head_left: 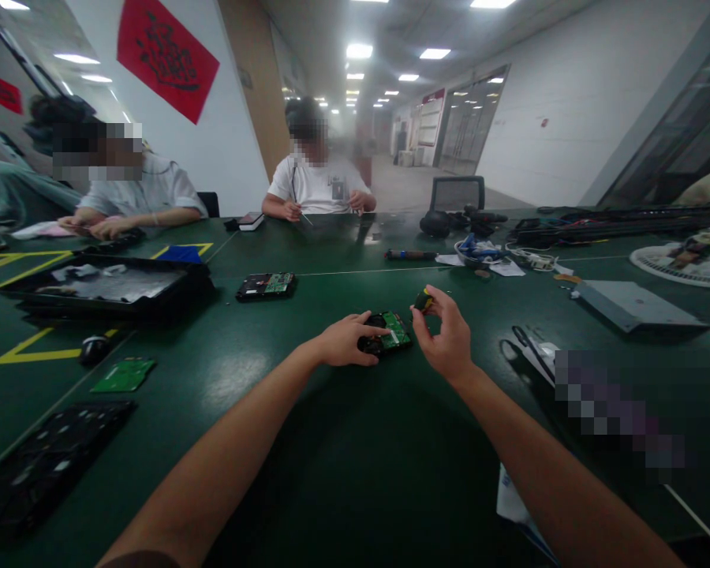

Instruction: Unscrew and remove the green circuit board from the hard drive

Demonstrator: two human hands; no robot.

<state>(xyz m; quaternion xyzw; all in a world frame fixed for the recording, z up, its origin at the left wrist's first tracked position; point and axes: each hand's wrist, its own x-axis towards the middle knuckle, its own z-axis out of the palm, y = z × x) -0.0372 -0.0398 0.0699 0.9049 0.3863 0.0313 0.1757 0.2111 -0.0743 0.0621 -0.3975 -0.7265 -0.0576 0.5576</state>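
A hard drive (397, 333) lies on the green table in front of me, its green circuit board facing up. My left hand (350, 341) grips its left side, thumb at the near edge and fingers reaching over the top. Just right of the drive, my right hand (447, 331) is closed round the yellow and black handle of a screwdriver (424, 299), raised above the table. The screwdriver's shaft and tip cannot be made out. A second hard drive (266, 285) rests farther off to the left, touched by neither hand.
Left stand a black tray (112, 284), a mouse (95, 349), a loose green circuit board (124, 375) and a black plastic panel (47, 457). To the right are a grey metal box (642, 306) and a bundle of cables (479, 249). Two people sit across the table.
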